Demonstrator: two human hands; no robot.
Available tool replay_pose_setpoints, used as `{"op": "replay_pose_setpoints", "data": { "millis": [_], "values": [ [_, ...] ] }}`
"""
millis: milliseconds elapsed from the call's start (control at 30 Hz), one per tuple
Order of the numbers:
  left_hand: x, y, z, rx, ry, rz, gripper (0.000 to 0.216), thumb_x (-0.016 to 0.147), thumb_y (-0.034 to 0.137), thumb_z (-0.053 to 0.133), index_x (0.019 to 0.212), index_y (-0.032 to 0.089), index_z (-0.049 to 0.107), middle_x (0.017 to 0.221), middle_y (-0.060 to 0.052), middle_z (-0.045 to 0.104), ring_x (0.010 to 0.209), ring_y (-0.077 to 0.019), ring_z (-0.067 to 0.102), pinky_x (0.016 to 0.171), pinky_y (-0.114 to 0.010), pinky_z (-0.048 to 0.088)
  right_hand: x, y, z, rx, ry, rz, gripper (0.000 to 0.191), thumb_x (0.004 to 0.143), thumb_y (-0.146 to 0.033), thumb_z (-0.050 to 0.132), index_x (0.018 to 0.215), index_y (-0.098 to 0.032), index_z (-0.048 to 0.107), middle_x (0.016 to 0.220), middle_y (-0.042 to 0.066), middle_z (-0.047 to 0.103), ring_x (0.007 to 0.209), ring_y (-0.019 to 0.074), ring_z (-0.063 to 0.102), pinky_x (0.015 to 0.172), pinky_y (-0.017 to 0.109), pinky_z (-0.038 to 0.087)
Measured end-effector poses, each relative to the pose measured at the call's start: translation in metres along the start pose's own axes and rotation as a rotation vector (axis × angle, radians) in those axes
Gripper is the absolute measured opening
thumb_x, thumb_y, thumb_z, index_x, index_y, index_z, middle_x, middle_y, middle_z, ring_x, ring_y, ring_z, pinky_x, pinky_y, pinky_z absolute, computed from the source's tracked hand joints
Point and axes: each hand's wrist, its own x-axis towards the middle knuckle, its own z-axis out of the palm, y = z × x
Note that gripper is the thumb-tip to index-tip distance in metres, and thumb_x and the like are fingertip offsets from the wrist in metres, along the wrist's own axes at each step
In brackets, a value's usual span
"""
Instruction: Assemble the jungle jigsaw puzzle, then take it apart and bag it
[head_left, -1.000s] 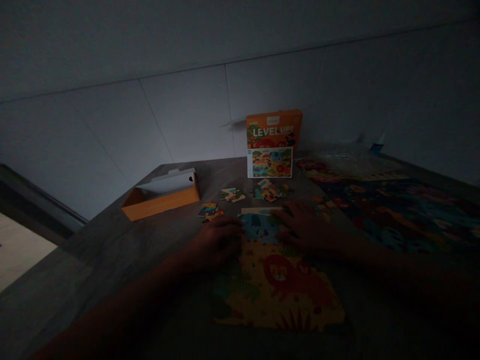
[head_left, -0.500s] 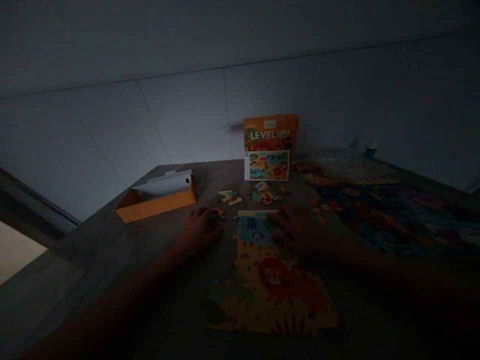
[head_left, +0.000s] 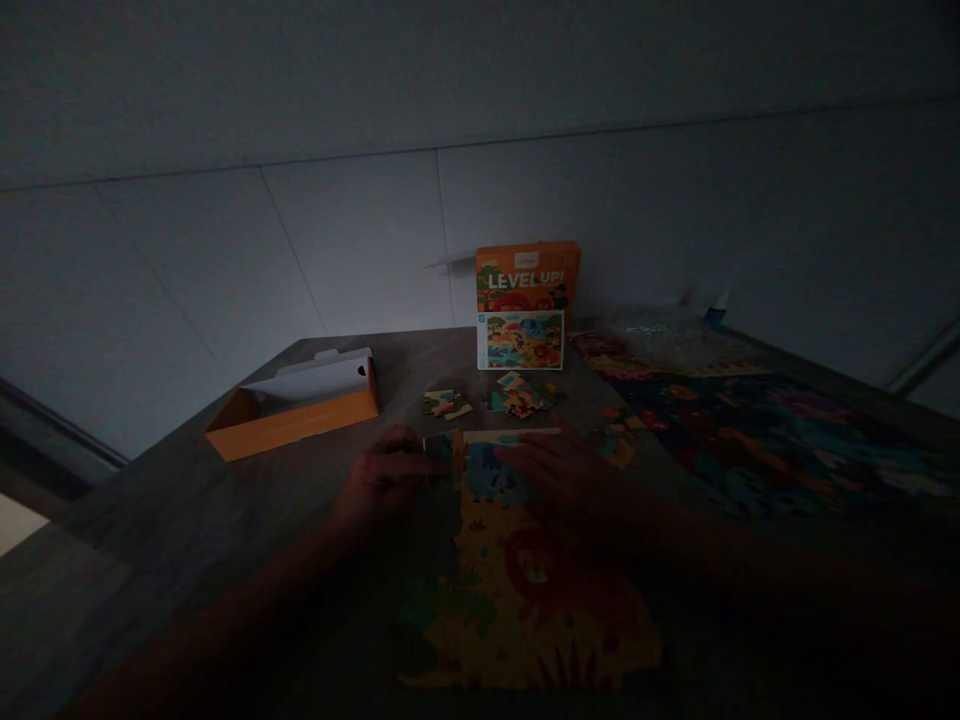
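The left hand (head_left: 386,472), half curled, touches a small puzzle section (head_left: 439,446), just left of the far end of the large puzzle (head_left: 484,545); its grip cannot be told. The right hand (head_left: 559,472) spreads over the puzzle, grasping nothing. Joining 2 parts seems in hand, requiring careful alignment.

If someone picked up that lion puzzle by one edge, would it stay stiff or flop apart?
The lion puzzle would probably sag or come apart rather than stay stiff, since its left edge shows jigsaw notches. Pushed gently, it would likely slide rather than tip, as it lies flat on the table.
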Motion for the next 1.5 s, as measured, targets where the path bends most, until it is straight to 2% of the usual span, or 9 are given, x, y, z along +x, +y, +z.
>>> {"op": "replay_pose_setpoints", "data": {
  "millis": [67,167,400,700,900,1067,1233,1400,1500],
  "values": [
    [0.0,0.006,0.0,-0.078,-0.045,0.138,0.033,0.099,0.035,0.048,0.093,0.026,0.079,0.073,-0.006,0.062,0.072,-0.0169,0.062,0.062,-0.028,0.053,0.0,-0.012,-0.001,0.114,-0.014,-0.139,0.061,0.092,-0.022,0.049,0.15,-0.015,0.036,0.14,0.016,0.055,0.132,0.03,0.046,0.114,0.057,0.028],
    [-0.001,0.013,0.003,-0.145,-0.156,0.26,0.025,0.098,0.028,0.051,0.104,0.025,0.075,0.091,-0.008,0.073,0.089,-0.0201,0.068,0.083,-0.036,0.055,-0.001,-0.019,-0.002,0.217,-0.068,-0.258,0.06,0.093,-0.022,0.047,0.151,-0.017,0.034,0.152,0.011,0.044,0.142,0.0265,0.034,0.116,0.049,0.03],
    [-0.009,0.018,-0.001,-0.059,-0.274,0.144,0.039,0.093,0.018,0.053,0.13,0.029,0.059,0.125,-0.003,0.07,0.114,-0.0222,0.065,0.113,-0.043,0.04,-0.003,-0.008,-0.001,0.24,-0.09,-0.136,0.078,0.087,-0.03,0.058,0.155,-0.015,0.025,0.153,0.015,0.04,0.146,0.0309,0.026,0.115,0.049,0.034],
    [-0.009,0.019,0.0,-0.068,-0.36,0.149,0.061,0.094,0.018,0.051,0.152,0.028,0.034,0.144,-0.008,0.056,0.129,-0.0255,0.054,0.113,-0.045,0.038,-0.003,0.001,0.01,0.271,0.179,-0.191,0.058,0.089,-0.014,0.049,0.146,-0.012,0.04,0.144,0.015,0.051,0.141,0.0261,0.037,0.112,0.044,0.042],
    [-0.008,0.017,0.006,-0.151,-0.315,-0.063,0.077,0.1,0.024,0.045,0.158,0.027,-0.007,0.129,-0.006,0.067,0.123,-0.0223,0.059,0.105,-0.042,0.047,-0.003,0.001,0.011,0.214,0.248,-0.17,0.051,0.088,-0.01,0.047,0.14,-0.013,0.049,0.133,0.014,0.061,0.131,0.0274,0.051,0.104,0.045,0.049],
    [-0.007,0.014,0.008,-0.144,-0.26,-0.095,0.062,0.099,0.026,0.047,0.155,0.026,0.022,0.124,-0.006,0.069,0.122,-0.0232,0.058,0.106,-0.043,0.046,-0.003,0.0,0.009,0.206,0.26,-0.189,0.042,0.089,-0.011,0.047,0.13,-0.013,0.058,0.123,0.013,0.066,0.127,0.0278,0.053,0.098,0.043,0.053],
    [-0.002,0.014,0.004,-0.084,-0.303,-0.073,0.029,0.098,0.027,0.048,0.12,0.02,0.065,0.12,-0.009,0.068,0.11,-0.0215,0.062,0.095,-0.036,0.051,-0.001,0.0,0.007,0.197,0.34,-0.24,0.029,0.093,-0.014,0.047,0.115,-0.014,0.066,0.113,0.013,0.071,0.118,0.026,0.059,0.093,0.039,0.055],
    [0.0,0.01,0.007,-0.026,-0.295,0.084,0.036,0.101,0.03,0.043,0.083,0.017,0.071,0.074,-0.005,0.069,0.082,-0.0183,0.061,0.092,-0.038,0.05,-0.002,0.002,0.011,0.206,0.352,-0.253,0.029,0.094,-0.012,0.045,0.114,-0.014,0.064,0.115,0.012,0.07,0.114,0.0255,0.061,0.09,0.039,0.056],
    [0.0,0.01,0.007,-0.04,-0.307,0.095,0.038,0.103,0.03,0.04,0.084,0.017,0.071,0.072,-0.004,0.068,0.078,-0.0168,0.06,0.094,-0.039,0.049,-0.002,0.003,0.014,0.218,0.352,-0.268,0.028,0.093,-0.012,0.046,0.114,-0.014,0.064,0.111,0.011,0.071,0.114,0.0259,0.06,0.09,0.04,0.056]
  ]
}}
